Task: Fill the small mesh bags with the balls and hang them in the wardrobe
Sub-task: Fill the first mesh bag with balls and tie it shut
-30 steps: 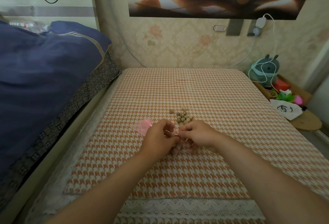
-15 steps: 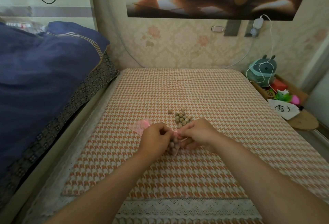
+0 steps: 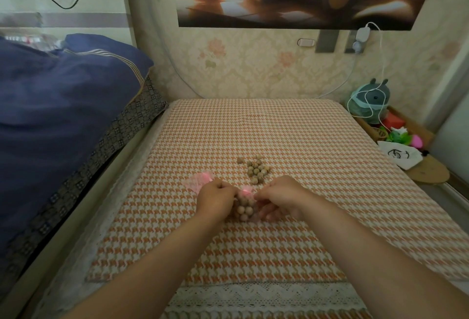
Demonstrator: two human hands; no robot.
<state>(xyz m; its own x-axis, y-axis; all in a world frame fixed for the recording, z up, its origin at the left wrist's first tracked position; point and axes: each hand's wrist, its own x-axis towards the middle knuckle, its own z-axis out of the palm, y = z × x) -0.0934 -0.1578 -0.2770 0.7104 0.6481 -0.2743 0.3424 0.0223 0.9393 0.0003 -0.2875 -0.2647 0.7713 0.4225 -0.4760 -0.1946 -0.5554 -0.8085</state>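
Note:
A small pink mesh bag (image 3: pixel 245 205) full of tan wooden balls hangs between my two hands over the checked cloth (image 3: pixel 291 242). My left hand (image 3: pixel 215 199) pinches the left side of its gathered pink top, and my right hand (image 3: pixel 280 198) pinches the right side, as if on its drawstrings. Several loose balls (image 3: pixel 256 170) lie in a small heap on the cloth just beyond my hands. More empty pink mesh bags (image 3: pixel 199 180) lie flat at the left, partly hidden by my left hand. No wardrobe is in view.
A dark blue quilt (image 3: pixel 58 121) is piled on the bed at the left. At the right a low shelf holds a green plush toy (image 3: pixel 369 102), a white cable, small toys and a white pouch (image 3: pixel 399 153). Wallpapered wall and a poster stand behind.
The bag has come up off the cloth and my hands have drawn slightly apart, so its neck is gathered and the balls inside now show between them.

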